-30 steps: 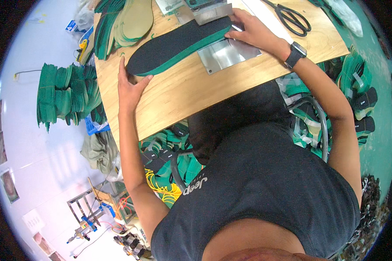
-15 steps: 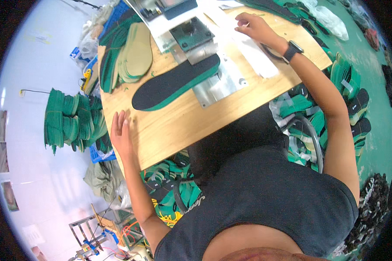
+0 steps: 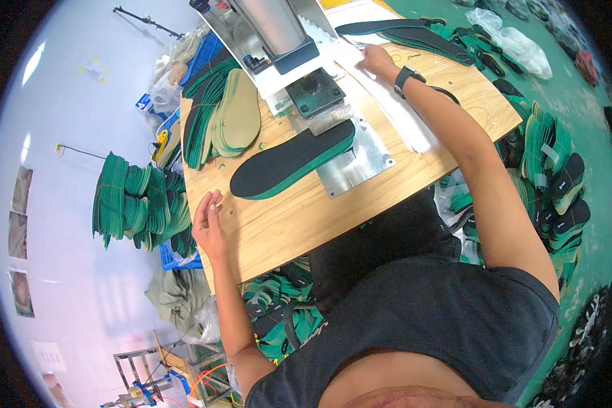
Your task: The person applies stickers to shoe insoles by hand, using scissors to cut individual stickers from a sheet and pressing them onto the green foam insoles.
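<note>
A black-topped insole with a green edge (image 3: 285,163) lies slanted across the table, its far end beneath a press (image 3: 314,93) and partly over a shiny metal plate (image 3: 353,173). My left hand (image 3: 209,221) is at the table's left edge, fingers loosely stretched and holding nothing, a little apart from the insole's near end. To the right of the press, my right hand (image 3: 379,62) has its fingers bent together over the white paper strips (image 3: 404,115). What lies between those fingertips, if anything, is too small to make out. A dark watch is on that wrist.
Beige and green insoles (image 3: 236,112) lie stacked at the table's left. More dark insoles (image 3: 421,41) lie at its far right. Bundled green insoles (image 3: 139,200) stand off the left side, others (image 3: 547,149) beyond the right edge. The press cylinder (image 3: 272,27) rises at the back.
The view has shifted, showing more of the press. My right hand has moved down and left onto the white paper strips beside the press. My left hand remains near the insole.
</note>
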Motion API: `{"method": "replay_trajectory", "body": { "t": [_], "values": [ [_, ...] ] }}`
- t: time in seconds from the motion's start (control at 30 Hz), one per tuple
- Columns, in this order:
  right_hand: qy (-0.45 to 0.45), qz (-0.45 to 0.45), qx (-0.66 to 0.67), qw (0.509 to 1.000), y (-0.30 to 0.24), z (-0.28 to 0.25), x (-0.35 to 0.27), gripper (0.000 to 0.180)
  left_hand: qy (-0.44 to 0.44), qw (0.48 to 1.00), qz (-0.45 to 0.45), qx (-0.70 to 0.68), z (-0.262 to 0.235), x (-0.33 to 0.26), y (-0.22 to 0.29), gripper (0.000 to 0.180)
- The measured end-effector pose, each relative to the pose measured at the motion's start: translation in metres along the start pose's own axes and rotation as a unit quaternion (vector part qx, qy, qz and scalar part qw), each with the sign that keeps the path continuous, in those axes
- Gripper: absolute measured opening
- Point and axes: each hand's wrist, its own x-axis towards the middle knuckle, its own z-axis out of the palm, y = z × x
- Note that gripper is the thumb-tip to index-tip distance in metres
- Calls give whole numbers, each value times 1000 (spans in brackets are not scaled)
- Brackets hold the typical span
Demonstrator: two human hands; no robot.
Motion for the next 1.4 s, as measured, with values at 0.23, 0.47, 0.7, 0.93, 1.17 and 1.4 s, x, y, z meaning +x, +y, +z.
{"method": "replay_trajectory", "body": {
  "t": [0.23, 0.47, 0.7, 0.93, 1.17, 1.4],
  "values": [
    [55, -72, -3, 996, 13, 1, -5, 33, -27, 999, -1, -22, 22, -23, 7, 26],
    [74, -123, 15, 990, -8, -48, -17, 34, -155, 981, 28, 115, 77, -35, 53, 18],
    [-228, 1, 478, 848, -139, -129, -198, 21, -271, 945, 26, -184, 168, -45, 52, 41],
    [-345, -221, 322, 854, -127, -156, -303, 17, -295, 874, -78, -378, 203, -69, 58, 43],
    [-336, -298, 238, 861, -89, -141, -336, 25, -37, 919, -59, -388, 171, -37, 79, 35],
    [7, -119, 101, 988, -29, -151, -218, 33, -153, 930, -188, -277, 167, -56, 57, 38]
  ]
}}
